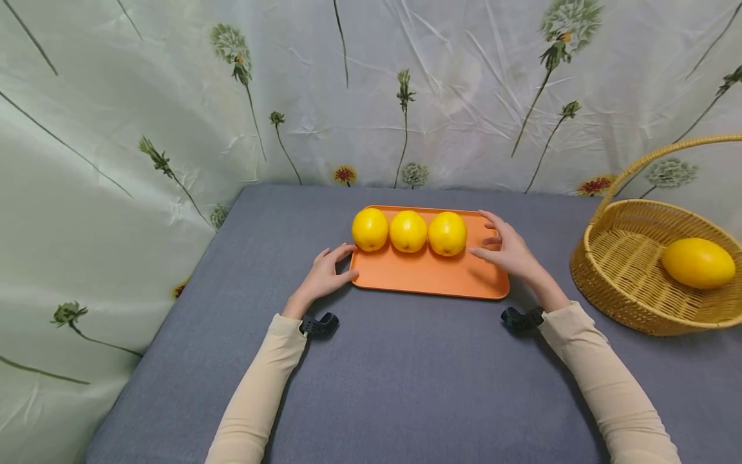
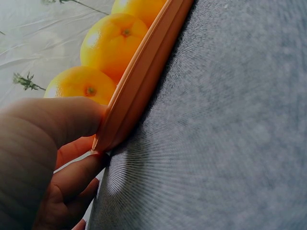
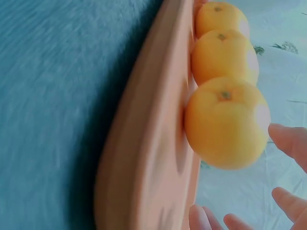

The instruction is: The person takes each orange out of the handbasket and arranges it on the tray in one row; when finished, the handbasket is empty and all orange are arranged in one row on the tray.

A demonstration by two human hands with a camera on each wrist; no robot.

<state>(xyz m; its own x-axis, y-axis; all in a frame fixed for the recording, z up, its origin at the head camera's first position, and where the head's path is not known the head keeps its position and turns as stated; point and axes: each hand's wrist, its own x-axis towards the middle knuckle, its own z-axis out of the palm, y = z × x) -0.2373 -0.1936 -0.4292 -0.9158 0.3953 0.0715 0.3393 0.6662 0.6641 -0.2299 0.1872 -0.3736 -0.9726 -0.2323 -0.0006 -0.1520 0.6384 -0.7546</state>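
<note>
Pale sleeves (image 1: 608,380) lie nearest the camera, reaching over the grey table (image 1: 417,386) to the orange tray (image 1: 426,277), which lies flat near the table's far edge, between my two hands. With my left hand (image 1: 322,274) I hold the tray's left end, thumb and fingers curled to it, probably to steady it. Fingers spread, my right hand (image 1: 513,253) is at the tray's right end, beside the nearest of three oranges (image 1: 408,231), and clasps nothing; I cannot tell whether a fingertip brushes the fruit or the rim. The oranges sit side by side in a row along the tray's far half, leaving its near strip bare; I judge that the raised rim and their closeness limit rolling.

From the head, I see the basket (image 1: 628,314) to the right, with one yellow fruit (image 1: 698,263) inside, which neither wrist view includes. Only the left wrist view shows clearly my thumb (image 2: 79,117) meeting the rim, with fingers lower at the corner. The right wrist view shows the gaps between my right fingers.
</note>
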